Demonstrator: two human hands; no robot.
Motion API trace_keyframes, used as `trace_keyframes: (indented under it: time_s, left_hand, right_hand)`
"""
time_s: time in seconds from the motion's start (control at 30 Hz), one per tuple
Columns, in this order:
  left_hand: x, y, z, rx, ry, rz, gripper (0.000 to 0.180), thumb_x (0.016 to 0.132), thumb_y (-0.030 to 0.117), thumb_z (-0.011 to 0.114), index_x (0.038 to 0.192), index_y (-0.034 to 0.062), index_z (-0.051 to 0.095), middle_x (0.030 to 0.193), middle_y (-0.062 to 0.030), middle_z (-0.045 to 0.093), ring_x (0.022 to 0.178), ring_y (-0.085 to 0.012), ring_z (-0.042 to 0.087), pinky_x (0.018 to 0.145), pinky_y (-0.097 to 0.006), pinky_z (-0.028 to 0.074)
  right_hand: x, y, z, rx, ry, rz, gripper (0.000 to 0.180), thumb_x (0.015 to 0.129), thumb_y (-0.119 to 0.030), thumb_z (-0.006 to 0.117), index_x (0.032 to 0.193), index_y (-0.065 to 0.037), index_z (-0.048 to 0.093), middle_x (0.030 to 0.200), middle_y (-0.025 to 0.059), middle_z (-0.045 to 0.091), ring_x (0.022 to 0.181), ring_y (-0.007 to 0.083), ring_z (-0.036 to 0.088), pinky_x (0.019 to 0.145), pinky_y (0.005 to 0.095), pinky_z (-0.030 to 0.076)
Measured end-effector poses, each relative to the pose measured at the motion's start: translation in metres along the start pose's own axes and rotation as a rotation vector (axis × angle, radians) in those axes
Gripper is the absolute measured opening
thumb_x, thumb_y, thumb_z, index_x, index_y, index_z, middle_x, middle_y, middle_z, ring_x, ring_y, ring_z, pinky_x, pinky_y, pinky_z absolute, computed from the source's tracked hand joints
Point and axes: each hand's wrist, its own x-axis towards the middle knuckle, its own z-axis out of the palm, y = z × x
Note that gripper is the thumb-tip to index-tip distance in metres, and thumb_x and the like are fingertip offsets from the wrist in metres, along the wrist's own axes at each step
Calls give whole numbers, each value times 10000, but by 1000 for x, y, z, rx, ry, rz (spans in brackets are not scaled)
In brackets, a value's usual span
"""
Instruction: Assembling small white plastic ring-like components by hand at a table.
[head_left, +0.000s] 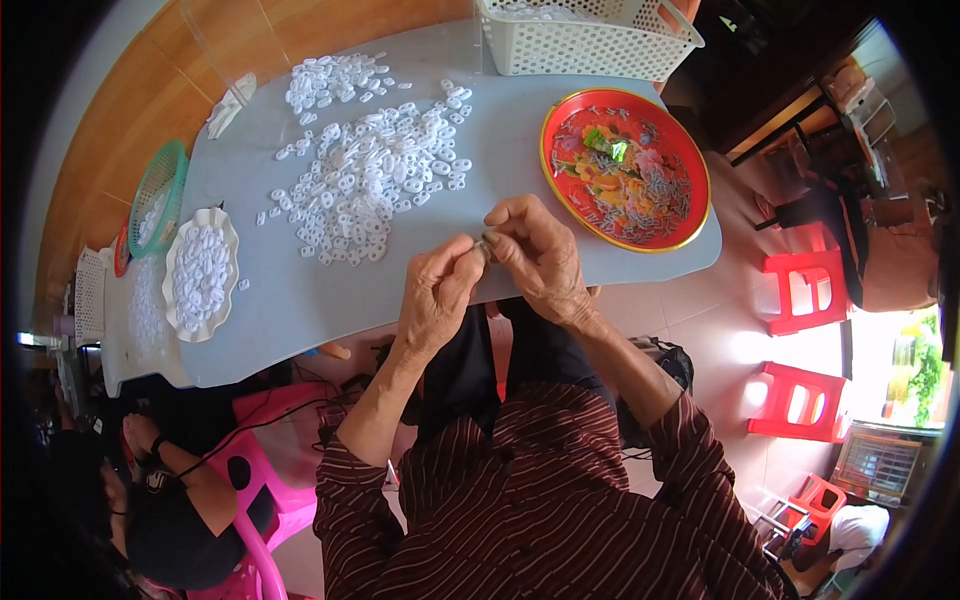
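— What sort of place is this?
— A home used for piecework. Around the grey table [300, 300] there is tiled floor, with red plastic stools [805, 290] to its right and a pink plastic chair [265, 500] below it.
— And on it?
— Heaps of small white plastic pieces [370, 170].

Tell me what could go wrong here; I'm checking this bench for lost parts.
The left hand and right hand pinch a small part right at the table's near edge; a slip would likely send it to the floor. The loose heap of white plastic pieces is uncontained, so a sweeping arm might scatter it. The red tray sits close to the table's right edge and could get knocked.
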Motion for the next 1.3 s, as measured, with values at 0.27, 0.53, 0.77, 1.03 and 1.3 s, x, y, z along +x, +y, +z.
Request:
trace_keyframes:
  time_s: [0.27,0.53,0.77,1.03,1.3]
  left_hand:
    - [-1,-3,0,36,29,70,241,913,135,501,721,-5,462,569,18,388,537,-47,349,476,-230,315]
    - [0,-8,-4,-80,43,-23,230,913,184,522,771,3,541,597,20,465,563,-47,425,516,-225,350]
    - [-1,-4,-4,26,15,102,169,896,101,550,773,-9,513,605,33,434,571,-42,380,509,-213,330]
    - [-2,-7,-2,-5,79,79,147,886,92,556,801,-22,520,618,37,413,588,-37,343,499,-217,302]
    - [-2,-9,1,-4,103,118,140,881,58,536,772,-15,488,613,27,410,580,-40,351,493,-224,319]
  right_hand:
    - [1,-1,1,-19,14,-9,142,891,-66,584,995,2,516,765,80,632,712,103,607,644,250,477]
    - [3,-7,-5,29,-88,55,177,924,-153,570,881,19,573,705,43,604,667,75,550,621,240,454]
    - [3,-14,-4,-114,-61,92,200,922,-166,575,865,26,575,709,54,616,663,73,545,616,242,453]
    - [9,-9,-9,100,-118,178,236,939,-213,554,880,14,578,668,-1,538,649,59,474,590,227,418]
    - [7,-8,-8,54,-143,84,177,912,-156,591,879,16,571,726,2,561,683,57,491,622,218,428]
